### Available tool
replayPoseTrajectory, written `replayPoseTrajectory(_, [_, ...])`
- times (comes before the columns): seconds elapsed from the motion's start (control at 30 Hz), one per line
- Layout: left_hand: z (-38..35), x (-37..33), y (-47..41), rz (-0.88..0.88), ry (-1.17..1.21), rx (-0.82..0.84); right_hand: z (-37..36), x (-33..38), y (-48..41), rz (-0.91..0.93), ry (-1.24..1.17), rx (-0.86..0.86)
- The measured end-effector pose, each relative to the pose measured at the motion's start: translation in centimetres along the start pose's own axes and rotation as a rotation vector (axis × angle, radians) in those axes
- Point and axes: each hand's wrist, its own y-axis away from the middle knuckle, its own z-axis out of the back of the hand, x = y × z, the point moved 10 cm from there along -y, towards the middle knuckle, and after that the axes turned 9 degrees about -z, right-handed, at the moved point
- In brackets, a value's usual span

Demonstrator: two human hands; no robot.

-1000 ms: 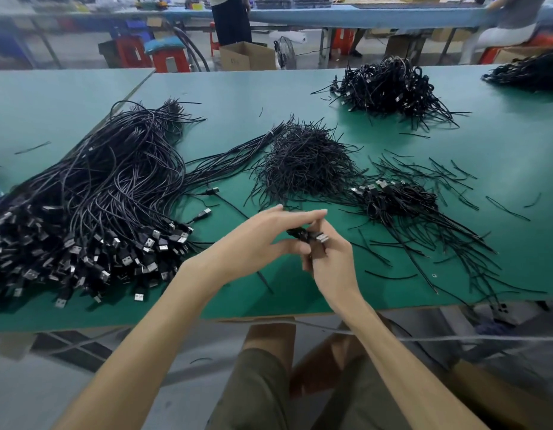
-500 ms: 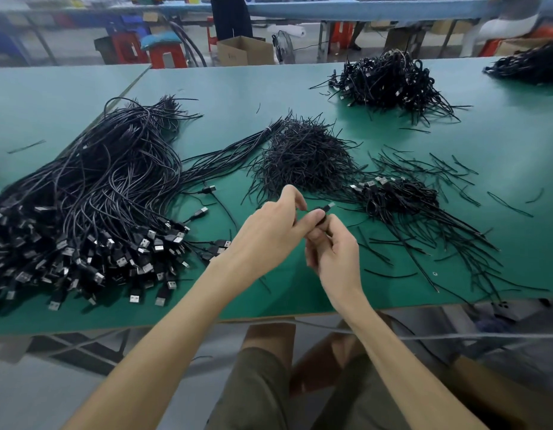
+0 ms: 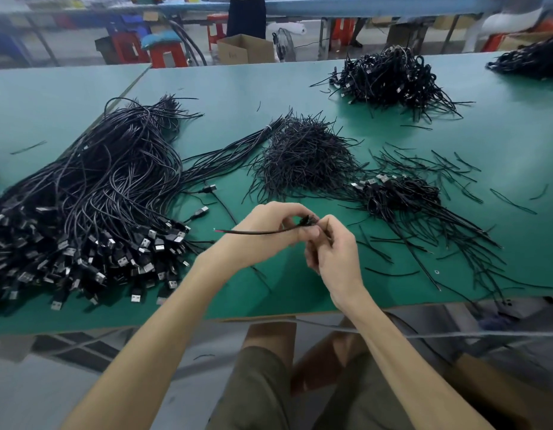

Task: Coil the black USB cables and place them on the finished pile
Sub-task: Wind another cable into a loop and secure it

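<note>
Both my hands meet over the near middle of the green table (image 3: 300, 88). My left hand (image 3: 262, 234) and my right hand (image 3: 331, 252) both pinch one black USB cable (image 3: 259, 232). Its loose end sticks out to the left across my left hand, with bare wire tips showing. The coiled part sits hidden between my fingers. A big heap of uncoiled USB cables (image 3: 92, 206) lies at the left, plugs toward me. A small pile of coiled cables (image 3: 396, 197) lies just right of my hands.
A mound of short black ties (image 3: 303, 156) lies behind my hands, with loose ties scattered to the right. Another cable pile (image 3: 386, 76) sits at the far right. Beyond the table stand red stools (image 3: 166, 51), a cardboard box (image 3: 244, 49) and a person.
The cable's free end now sticks out to the left across my left hand. Both hands stay together above the same spot, turning the coil between the fingers.
</note>
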Motion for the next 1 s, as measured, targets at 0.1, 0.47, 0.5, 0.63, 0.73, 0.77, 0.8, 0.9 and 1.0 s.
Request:
replayPoseTrajectory(0.1, [1.2, 0.2, 0.4, 0.000, -0.303, -0.119, -0.5, 0.1, 0.0, -0.018, 0.026, 0.008])
replayPoseTrajectory(0.47, [1.6, 1.0, 0.9, 0.195, -0.212, -0.155, -1.6, 1.5, 0.7, 0.074, 0.156, 0.060])
replayPoseTrajectory(0.5, [1.6, 1.3, 0.9, 0.215, -0.127, -0.175, -1.5, 1.7, 0.8, 0.089, 0.155, 0.058])
replayPoseTrajectory(0.63, [0.8, 0.5, 0.9, 0.110, 0.228, -0.116, -0.7, 1.6, 0.7, 0.086, 0.126, 0.011])
replayPoseTrajectory(0.73, [0.3, -0.4, 1.5, 0.014, 0.249, 0.055, -0.3, 1.2, 0.4, 0.059, 0.093, -0.005])
replayPoseTrajectory(0.77, [0.3, -0.5, 1.6, -0.004, 0.219, 0.098, -0.3, 1.2, 0.4, 0.062, 0.093, -0.005])
replayPoseTrajectory(0.8, [0.3, -0.7, 1.6, -0.018, 0.194, 0.122, -0.3, 1.2, 0.4, 0.067, 0.094, -0.004])
replayPoseTrajectory(0.9, [1.2, -1.2, 1.2, -0.084, 0.032, 0.046, -0.3, 1.3, 0.6, 0.077, 0.081, 0.000])
replayPoseTrajectory(1.0, [2.1, -2.2, 0.6, -0.158, -0.092, -0.091, -0.5, 1.2, 0.5, 0.063, 0.040, 0.025])
